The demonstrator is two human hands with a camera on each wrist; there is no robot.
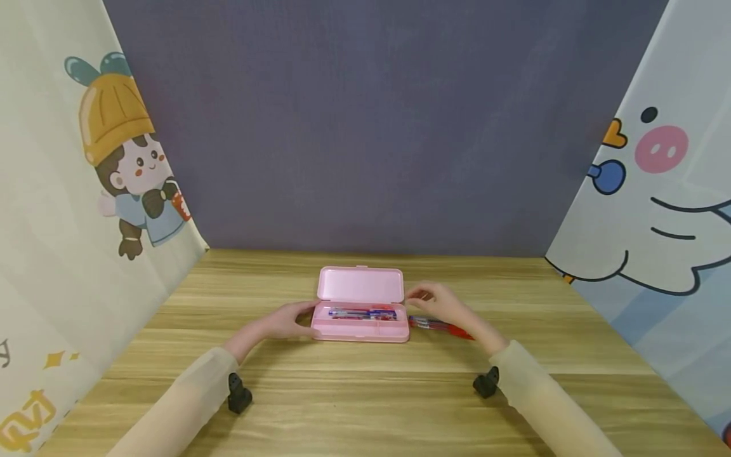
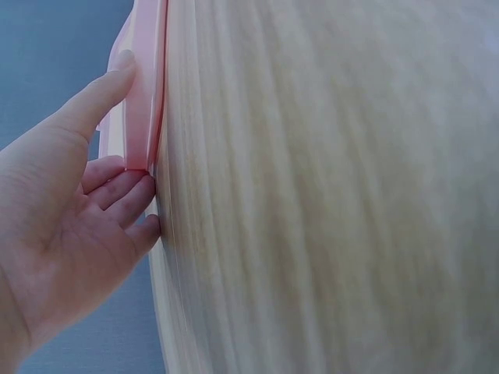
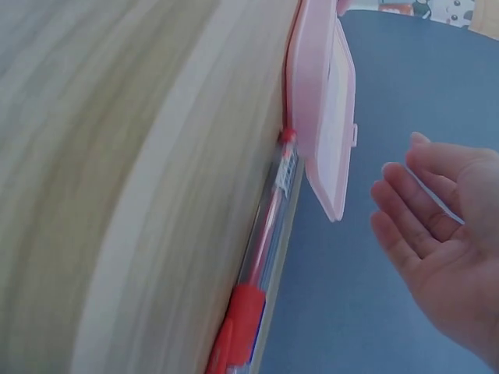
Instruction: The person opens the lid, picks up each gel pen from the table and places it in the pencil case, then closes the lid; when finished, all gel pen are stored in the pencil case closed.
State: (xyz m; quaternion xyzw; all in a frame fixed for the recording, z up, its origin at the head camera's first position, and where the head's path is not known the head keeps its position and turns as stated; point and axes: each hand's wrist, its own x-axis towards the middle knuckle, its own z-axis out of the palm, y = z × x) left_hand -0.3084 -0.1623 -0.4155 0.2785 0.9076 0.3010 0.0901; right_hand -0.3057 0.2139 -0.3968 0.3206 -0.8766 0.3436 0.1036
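Observation:
A pink pencil case [image 1: 334, 330] lies with its lid [image 1: 361, 284] swung back on the table. Several pens [image 1: 362, 313], some blue and some red, lie in its rear compartment. My left hand [image 1: 283, 322] holds the left end of the case, and in the left wrist view the thumb presses its front while the fingertips touch its end. Just off the right end, above the table, my right hand [image 1: 436, 300] has loosely bent fingers with nothing between them. Beneath it, red-capped pens [image 1: 436, 324] lie beside the case, partly covered by the right hand and forearm.
The wood-grain table [image 1: 354, 400] runs back to a dark grey-blue panel [image 1: 365, 127]. Pale curtains with cartoon prints stand at the left [image 1: 46, 190] and right [image 1: 657, 254]. A small black device [image 1: 238, 393] sits at each wrist.

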